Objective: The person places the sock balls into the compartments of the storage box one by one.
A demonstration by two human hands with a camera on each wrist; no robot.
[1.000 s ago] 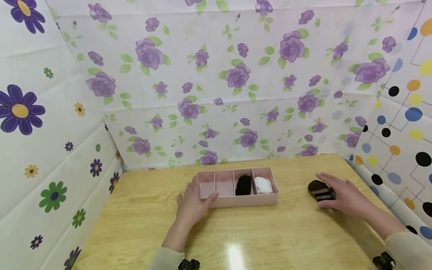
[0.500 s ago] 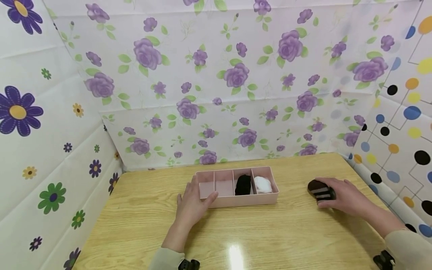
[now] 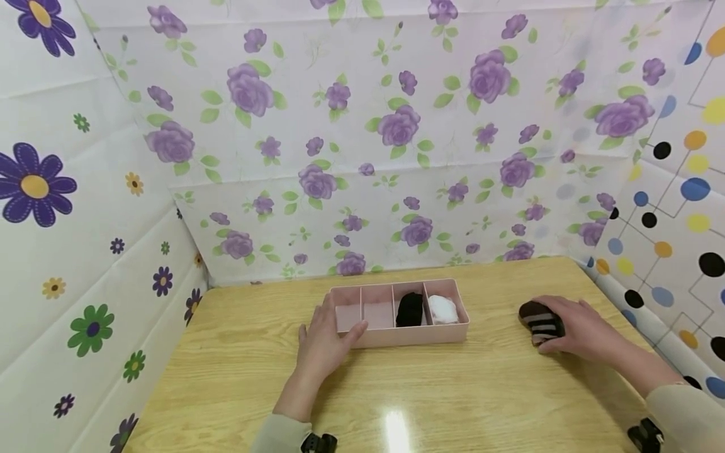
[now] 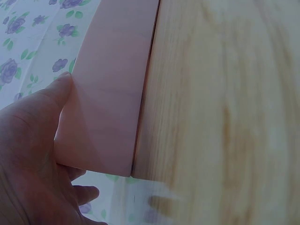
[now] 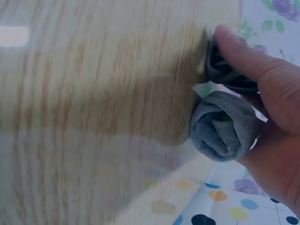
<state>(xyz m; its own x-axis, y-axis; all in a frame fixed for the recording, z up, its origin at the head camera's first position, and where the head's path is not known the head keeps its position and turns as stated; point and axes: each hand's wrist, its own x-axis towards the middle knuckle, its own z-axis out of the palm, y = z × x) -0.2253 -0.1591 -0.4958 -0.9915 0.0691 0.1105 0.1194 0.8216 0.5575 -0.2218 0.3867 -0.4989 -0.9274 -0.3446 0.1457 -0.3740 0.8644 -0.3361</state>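
A pink four-compartment organizer box (image 3: 404, 340) stands on the table. My left hand (image 3: 323, 343) grips its left end, thumb at the front rim and fingers around the corner; the left wrist view shows the box's plain front wall (image 4: 108, 93). A black bundle of cloth (image 3: 410, 309) and a white one (image 3: 443, 309) fill the two right compartments. Over on the right, my right hand (image 3: 583, 327) holds a dark striped rolled sock (image 3: 540, 319) between thumb and fingers. Beneath the palm, a grey rolled sock (image 5: 225, 126) shows only in the right wrist view.
The wooden table (image 3: 453, 396) ends at a flower-printed back sheet (image 3: 362, 207). Side sheets close in the left, with daisies (image 3: 90, 330), and the right, with coloured dots (image 3: 663, 296). The two left compartments (image 3: 376, 314) show bare bottoms.
My right hand's index finger has drawn in over the striped sock, which has tipped slightly and shows more of its stripes. The left hand and the box stay put.
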